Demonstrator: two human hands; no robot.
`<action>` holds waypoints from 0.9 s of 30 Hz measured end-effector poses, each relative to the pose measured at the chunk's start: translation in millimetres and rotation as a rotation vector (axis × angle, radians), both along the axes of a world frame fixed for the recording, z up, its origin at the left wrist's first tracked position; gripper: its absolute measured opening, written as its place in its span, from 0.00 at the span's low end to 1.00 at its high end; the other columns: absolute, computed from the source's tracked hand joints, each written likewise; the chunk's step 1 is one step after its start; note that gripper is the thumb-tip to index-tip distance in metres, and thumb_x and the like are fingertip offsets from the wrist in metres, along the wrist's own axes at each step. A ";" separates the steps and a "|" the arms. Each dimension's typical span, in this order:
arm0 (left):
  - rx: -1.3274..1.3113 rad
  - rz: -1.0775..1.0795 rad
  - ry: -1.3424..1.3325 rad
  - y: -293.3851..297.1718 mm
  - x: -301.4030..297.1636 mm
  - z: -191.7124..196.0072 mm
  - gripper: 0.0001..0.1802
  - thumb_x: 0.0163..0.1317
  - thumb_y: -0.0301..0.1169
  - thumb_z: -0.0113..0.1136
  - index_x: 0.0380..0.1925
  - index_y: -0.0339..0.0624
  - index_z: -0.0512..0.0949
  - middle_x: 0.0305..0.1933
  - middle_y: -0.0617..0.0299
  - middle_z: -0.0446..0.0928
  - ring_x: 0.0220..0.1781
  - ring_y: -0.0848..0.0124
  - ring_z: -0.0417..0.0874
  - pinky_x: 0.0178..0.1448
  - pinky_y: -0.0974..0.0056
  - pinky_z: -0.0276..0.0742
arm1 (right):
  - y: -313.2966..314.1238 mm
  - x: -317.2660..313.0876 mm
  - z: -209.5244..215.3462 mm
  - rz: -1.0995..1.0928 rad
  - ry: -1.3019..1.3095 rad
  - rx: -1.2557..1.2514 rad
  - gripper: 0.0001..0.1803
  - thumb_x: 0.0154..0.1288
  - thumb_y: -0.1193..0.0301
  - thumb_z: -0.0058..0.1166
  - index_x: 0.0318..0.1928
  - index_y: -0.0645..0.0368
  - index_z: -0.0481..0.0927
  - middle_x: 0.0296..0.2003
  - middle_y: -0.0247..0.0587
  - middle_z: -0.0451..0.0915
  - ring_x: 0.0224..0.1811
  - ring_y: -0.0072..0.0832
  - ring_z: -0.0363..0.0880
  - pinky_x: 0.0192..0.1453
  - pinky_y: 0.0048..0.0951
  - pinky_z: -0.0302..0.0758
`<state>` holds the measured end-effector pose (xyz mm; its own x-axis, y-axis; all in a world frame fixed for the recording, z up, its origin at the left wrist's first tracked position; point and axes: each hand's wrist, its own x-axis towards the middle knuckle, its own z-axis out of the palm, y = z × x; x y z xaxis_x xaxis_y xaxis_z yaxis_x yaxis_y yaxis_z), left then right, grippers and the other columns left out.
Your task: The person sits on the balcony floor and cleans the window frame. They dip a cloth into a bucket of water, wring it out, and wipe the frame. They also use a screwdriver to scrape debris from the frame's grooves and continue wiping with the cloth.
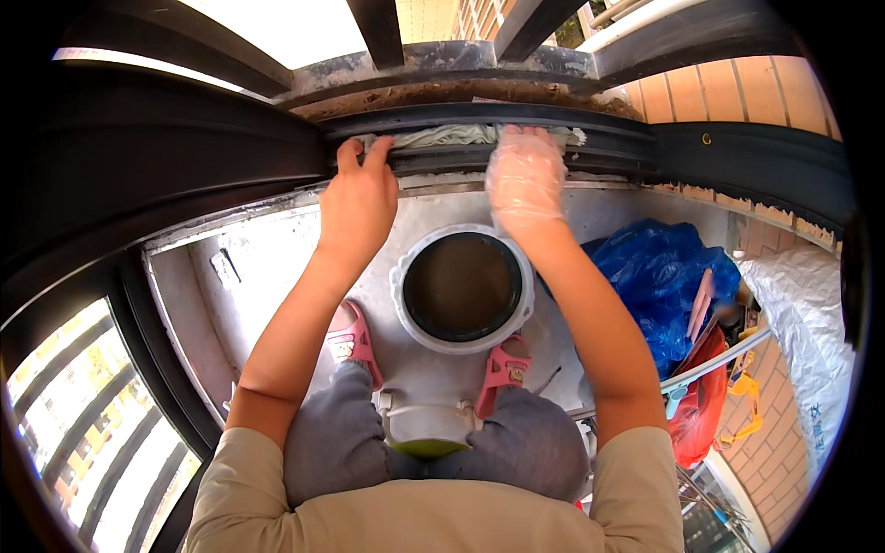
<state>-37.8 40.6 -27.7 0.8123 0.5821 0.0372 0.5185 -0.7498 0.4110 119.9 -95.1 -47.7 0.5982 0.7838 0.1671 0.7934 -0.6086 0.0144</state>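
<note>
A wrung-out, pale grey-green cloth (pixel 449 136) lies lengthwise in the black window track (pixel 433 164) at the far side. My bare left hand (pixel 362 203) has its fingers bent around the cloth's left end. Over the right part of the cloth is my right hand (pixel 527 180), in a clear plastic glove, its fingers curled down on it. The frayed right end sticks out past that hand. Between my forearms stands a round bucket (pixel 397 293) with a pale rim, holding murky brown water (pixel 463 284).
Black bars (pixel 378 32) rise beyond the track. A crumpled blue plastic bag (pixel 659 276) and a red bag (pixel 698 396) lie to the right, near a white sack (pixel 802 323). My feet in pink sandals (pixel 505 373) flank the bucket. A dark window frame (pixel 138 341) stands at left.
</note>
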 end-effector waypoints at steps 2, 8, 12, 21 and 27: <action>-0.028 0.043 -0.032 -1.9 -2.4 3.5 0.20 0.58 0.29 0.56 0.52 0.42 0.73 0.53 0.43 0.70 0.38 0.49 0.81 0.40 0.54 0.80 | 15.3 -13.6 4.2 -0.019 0.054 0.072 0.07 0.51 0.73 0.50 0.31 0.60 0.78 0.30 0.46 0.80 0.36 0.38 0.77 0.47 0.37 0.72; -0.009 0.099 -0.001 -5.8 -5.5 5.8 0.23 0.58 0.32 0.59 0.54 0.39 0.72 0.54 0.44 0.71 0.48 0.48 0.79 0.47 0.53 0.78 | 56.1 -60.7 1.6 0.027 0.285 0.164 0.10 0.54 0.74 0.49 0.36 0.64 0.79 0.31 0.49 0.81 0.40 0.45 0.80 0.52 0.40 0.74; 0.072 0.028 -0.028 0.9 -12.1 4.0 0.24 0.57 0.32 0.59 0.53 0.35 0.71 0.56 0.45 0.70 0.39 0.49 0.82 0.40 0.55 0.80 | 53.7 -65.7 15.3 0.154 0.335 0.256 0.15 0.52 0.75 0.50 0.41 0.68 0.78 0.40 0.53 0.80 0.48 0.46 0.77 0.58 0.41 0.70; -0.033 0.002 -0.129 0.6 -9.6 6.5 0.23 0.56 0.29 0.60 0.52 0.32 0.70 0.54 0.42 0.72 0.41 0.49 0.82 0.44 0.56 0.78 | 40.5 -50.2 19.5 0.024 0.292 0.156 0.12 0.51 0.76 0.52 0.38 0.66 0.78 0.42 0.55 0.78 0.49 0.48 0.75 0.57 0.42 0.70; -0.344 0.087 -0.214 15.3 -8.1 4.9 0.24 0.55 0.25 0.59 0.52 0.28 0.68 0.48 0.37 0.76 0.42 0.48 0.79 0.48 0.56 0.75 | 62.5 -69.5 11.9 0.033 0.300 0.247 0.09 0.47 0.75 0.53 0.32 0.64 0.78 0.35 0.51 0.79 0.43 0.45 0.76 0.53 0.39 0.72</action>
